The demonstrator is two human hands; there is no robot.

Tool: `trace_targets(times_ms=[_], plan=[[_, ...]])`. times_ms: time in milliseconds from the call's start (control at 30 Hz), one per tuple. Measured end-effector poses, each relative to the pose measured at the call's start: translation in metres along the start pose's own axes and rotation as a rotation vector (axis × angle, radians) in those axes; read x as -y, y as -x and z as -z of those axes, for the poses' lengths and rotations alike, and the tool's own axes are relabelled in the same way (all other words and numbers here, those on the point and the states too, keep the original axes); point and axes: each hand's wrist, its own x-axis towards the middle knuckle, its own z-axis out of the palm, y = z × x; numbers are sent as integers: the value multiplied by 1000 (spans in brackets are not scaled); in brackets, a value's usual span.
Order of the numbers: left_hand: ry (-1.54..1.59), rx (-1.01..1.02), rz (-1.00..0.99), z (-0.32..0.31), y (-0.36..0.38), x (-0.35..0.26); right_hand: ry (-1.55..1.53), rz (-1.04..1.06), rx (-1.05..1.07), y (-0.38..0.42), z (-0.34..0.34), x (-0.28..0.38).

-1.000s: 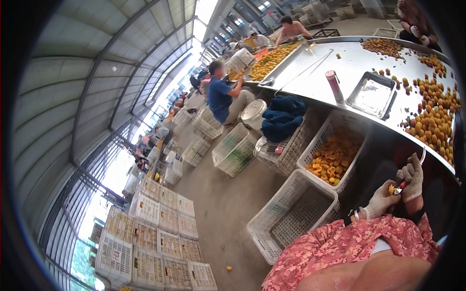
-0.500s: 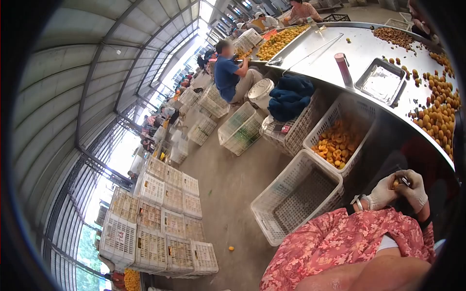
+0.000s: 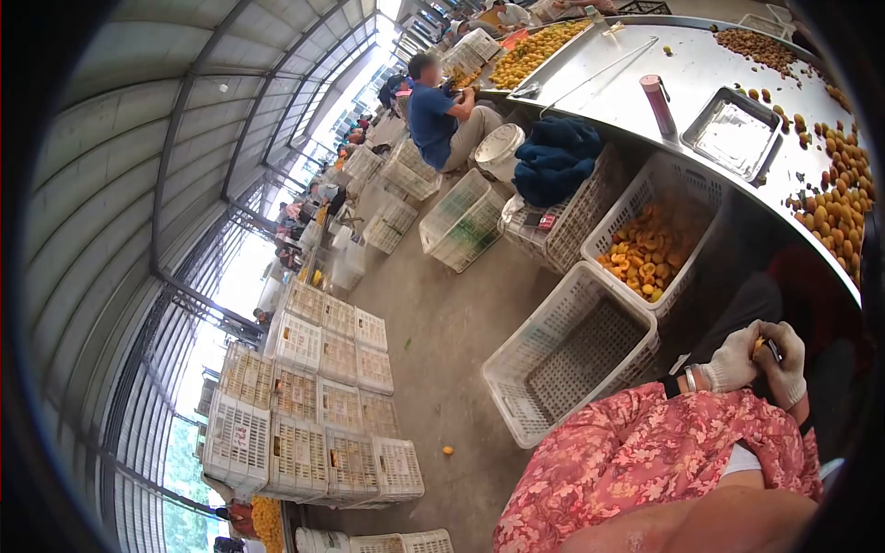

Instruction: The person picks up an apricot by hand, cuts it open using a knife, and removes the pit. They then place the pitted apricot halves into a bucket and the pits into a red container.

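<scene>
Both my hands wear whitish work gloves and are held together in front of my lap, below the table edge. My left hand (image 3: pixel 733 360) is closed around an orange fruit, apparently an apricot (image 3: pixel 760 344), of which only a small part shows between the gloves. In my right hand (image 3: pixel 784 366) the fingers are wrapped round a small dark tool with a metallic glint (image 3: pixel 774 351), pressed near the fruit; its kind is hard to make out. Nearest the hands stands a white slatted crate (image 3: pixel 516 369) with a bare floor inside. Beyond it, another crate (image 3: pixel 590 247) holds split orange apricot halves (image 3: pixel 645 258).
On the metal table (image 3: pixel 608 101) are a pink flask (image 3: pixel 658 103), a steel tray (image 3: pixel 733 135) and heaped whole apricots (image 3: pixel 841 198). Dark blue cloth (image 3: pixel 556 158) lies over a crate. A co-worker in blue (image 3: pixel 431 115) sits farther along. Stacked crates (image 3: pixel 300 405) stand at left.
The view has shifted slightly, so the crates at lower left appear higher and more show at the bottom. My hands stay together; more orange flesh shows between them and the dark tool has turned.
</scene>
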Motion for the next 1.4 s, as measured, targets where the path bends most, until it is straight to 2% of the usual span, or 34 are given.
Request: trace_targets(times_ms=[67,200,267,300,367,400,467,600,667,700,767,800,867,900,1000,1067,1200,1267,1333,1400], plan=[[17,29,95,3,0,-2,61,27,134,-4,7,4],[129,50,159,4,3,-2,2,-5,159,-11,5,14],[-29,-3,-34,-4,0,24,32,-6,243,-14,9,11],[-28,-2,-34,-5,-1,27,32,-7,244,-12,7,9],[363,96,195,4,-5,6,1,-109,48,-7,1,4],[364,95,198,12,-5,-4,0,-111,50,-9,0,4],[649,197,366,23,-6,-19,-129,-268,60,-12,1,5],[739,203,387,18,-6,-7,-152,-324,109,-14,2,5],[812,197,323,15,-5,0,-146,-313,52,-13,-1,4],[813,195,324,8,-7,15,-146,-315,54,-16,0,6],[548,76,78,-6,-10,44,-194,-313,189,-22,6,16],[549,77,78,-7,-8,49,-194,-314,188,-22,8,14],[229,164,105,3,-5,38,-231,-505,283,-20,14,5],[230,163,106,7,-5,33,-231,-506,284,-19,14,3],[95,131,39,9,-5,27,-164,-442,249,-11,13,-13],[32,83,-55,4,-4,34,121,-26,195,2,10,-42],[104,113,-41,5,-5,31,231,97,98,1,1,-35],[103,131,-132,5,-4,31,-295,-476,-119,9,-4,-48],[125,111,-136,6,-2,26,-320,-471,-124,11,-4,-63],[144,99,-140,0,-3,32,-534,-600,-196,12,-4,-69]])
